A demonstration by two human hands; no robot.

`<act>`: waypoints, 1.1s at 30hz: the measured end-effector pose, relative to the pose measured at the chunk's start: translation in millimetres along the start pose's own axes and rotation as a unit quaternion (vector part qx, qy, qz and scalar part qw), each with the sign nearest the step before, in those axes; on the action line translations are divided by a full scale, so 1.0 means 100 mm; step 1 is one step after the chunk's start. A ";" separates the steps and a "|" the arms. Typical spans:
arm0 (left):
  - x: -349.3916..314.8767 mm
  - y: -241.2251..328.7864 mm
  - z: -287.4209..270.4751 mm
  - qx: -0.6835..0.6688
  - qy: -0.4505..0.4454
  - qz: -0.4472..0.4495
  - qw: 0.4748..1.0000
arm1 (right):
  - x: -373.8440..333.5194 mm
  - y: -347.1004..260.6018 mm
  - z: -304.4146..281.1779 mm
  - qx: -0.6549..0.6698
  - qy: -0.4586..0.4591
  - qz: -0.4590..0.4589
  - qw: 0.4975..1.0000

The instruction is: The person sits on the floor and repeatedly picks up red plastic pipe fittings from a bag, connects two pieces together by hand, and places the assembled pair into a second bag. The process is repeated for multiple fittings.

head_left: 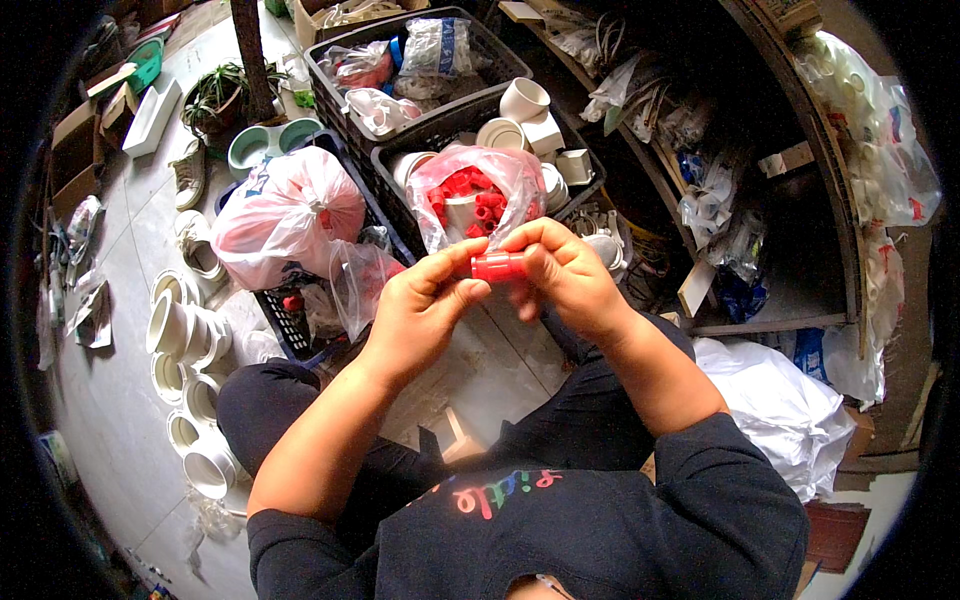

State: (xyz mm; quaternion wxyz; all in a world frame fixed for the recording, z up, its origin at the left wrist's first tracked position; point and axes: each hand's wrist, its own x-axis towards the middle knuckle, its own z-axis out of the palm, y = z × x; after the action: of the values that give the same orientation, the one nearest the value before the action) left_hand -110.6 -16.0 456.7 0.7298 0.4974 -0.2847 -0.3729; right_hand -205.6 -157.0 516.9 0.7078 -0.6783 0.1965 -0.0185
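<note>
A short red plastic pipe fitting is held level between my two hands, in front of my body. My left hand pinches its left end between thumb and fingers. My right hand is closed on its right end, covering that part. Just beyond my hands, an open translucent bag holds several loose red fittings of a similar kind. That bag rests in a dark crate among white pipe fittings.
Left of the bag, a tied pinkish plastic bag sits on a blue crate. White pipe fittings line the floor at left. Dark shelving stands at right, with a large white sack nearer me. Another filled crate stands behind.
</note>
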 end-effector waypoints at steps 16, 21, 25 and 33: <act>0.04 -0.03 0.00 0.116 0.016 0.082 0.990 | 0.03 0.02 -0.08 -0.005 0.007 0.049 0.999; 0.04 -0.04 -0.01 0.142 0.019 0.091 0.985 | 0.02 0.10 -0.04 -0.019 -0.007 -0.053 0.998; 0.03 -0.02 0.00 0.169 0.028 0.107 0.979 | 0.03 0.05 -0.04 0.018 0.010 0.020 1.000; 0.03 -0.05 -0.01 0.163 0.045 0.112 0.979 | 0.09 0.23 -0.05 -0.024 0.031 -0.053 0.998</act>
State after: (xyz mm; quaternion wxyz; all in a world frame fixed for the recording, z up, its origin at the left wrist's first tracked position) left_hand -109.5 -18.7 451.8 0.6877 0.5910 -0.3627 -0.2148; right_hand -204.6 -162.5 492.8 0.6827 -0.7039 0.1823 -0.0722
